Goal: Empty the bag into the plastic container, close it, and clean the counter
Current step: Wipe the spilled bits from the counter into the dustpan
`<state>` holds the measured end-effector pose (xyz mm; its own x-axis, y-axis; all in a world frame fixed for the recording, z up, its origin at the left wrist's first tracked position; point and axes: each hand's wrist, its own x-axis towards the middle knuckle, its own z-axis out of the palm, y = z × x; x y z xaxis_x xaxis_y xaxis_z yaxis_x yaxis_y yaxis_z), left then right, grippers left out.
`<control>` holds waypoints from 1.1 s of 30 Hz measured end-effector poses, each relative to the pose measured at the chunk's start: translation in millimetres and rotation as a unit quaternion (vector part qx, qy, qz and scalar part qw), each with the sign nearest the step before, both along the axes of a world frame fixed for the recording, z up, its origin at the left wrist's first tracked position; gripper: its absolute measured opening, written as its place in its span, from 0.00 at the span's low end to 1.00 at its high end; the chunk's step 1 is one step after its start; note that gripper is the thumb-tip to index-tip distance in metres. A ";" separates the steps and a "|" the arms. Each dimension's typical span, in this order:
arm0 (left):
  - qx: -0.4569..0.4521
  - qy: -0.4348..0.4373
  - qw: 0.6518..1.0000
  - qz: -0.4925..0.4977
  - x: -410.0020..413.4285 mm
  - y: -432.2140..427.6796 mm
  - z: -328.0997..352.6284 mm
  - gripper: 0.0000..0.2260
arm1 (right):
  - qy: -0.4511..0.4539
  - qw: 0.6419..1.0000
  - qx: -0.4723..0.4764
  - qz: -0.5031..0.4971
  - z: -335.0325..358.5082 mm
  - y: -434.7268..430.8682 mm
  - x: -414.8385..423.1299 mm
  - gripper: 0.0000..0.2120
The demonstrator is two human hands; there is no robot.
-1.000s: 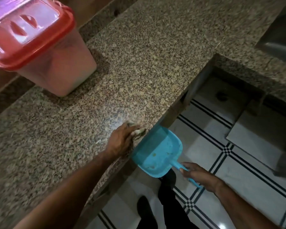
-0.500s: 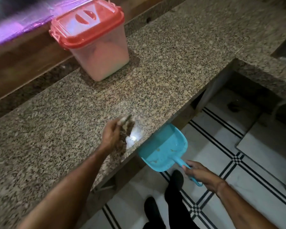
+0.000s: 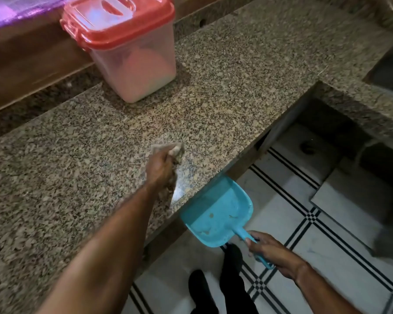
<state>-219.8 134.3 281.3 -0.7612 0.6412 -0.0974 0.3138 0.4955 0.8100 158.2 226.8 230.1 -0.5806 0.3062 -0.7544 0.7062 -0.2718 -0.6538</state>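
Note:
A clear plastic container (image 3: 134, 71) with a red lid (image 3: 118, 19) shut on it stands at the back of the speckled granite counter (image 3: 225, 91). My left hand (image 3: 161, 171) presses a crumpled greyish cloth (image 3: 175, 152) on the counter a little in from the front edge. My right hand (image 3: 272, 252) grips the handle of a blue dustpan (image 3: 216, 214), held just below the counter's edge; a few crumbs lie in the pan. No bag is in view.
A wooden ledge (image 3: 27, 62) runs behind the counter. To the right the counter turns toward a dark sink (image 3: 390, 73). Below lies a white tiled floor with black stripes (image 3: 304, 223), and my dark-trousered legs (image 3: 227, 288) stand by the counter.
My left hand has drawn the cloth back from the counter's edge, further onto the counter. The dustpan stays under the edge. The camera has tilted up, bringing the container more into view.

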 end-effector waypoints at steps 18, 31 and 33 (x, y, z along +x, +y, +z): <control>-0.035 0.066 0.996 -0.040 92.9 -61.4 -9.4 0.30 | 0.029 0.994 -0.043 0.101 8.9 19.9 -27.1 0.08; -0.069 0.089 0.988 0.109 188.7 -33.1 -28.6 0.18 | 0.032 0.981 -0.053 0.184 -3.8 32.5 -35.4 0.12; -0.099 0.079 0.987 0.095 216.8 -45.0 -48.2 0.15 | 0.037 0.980 -0.052 0.189 -2.5 36.8 -35.7 0.10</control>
<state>-3.1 89.3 233.1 -0.8811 0.4664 -0.0781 0.3146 0.7014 0.6395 122.6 263.6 227.6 -0.6920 -0.0165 -0.7217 0.7209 -0.0678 -0.6897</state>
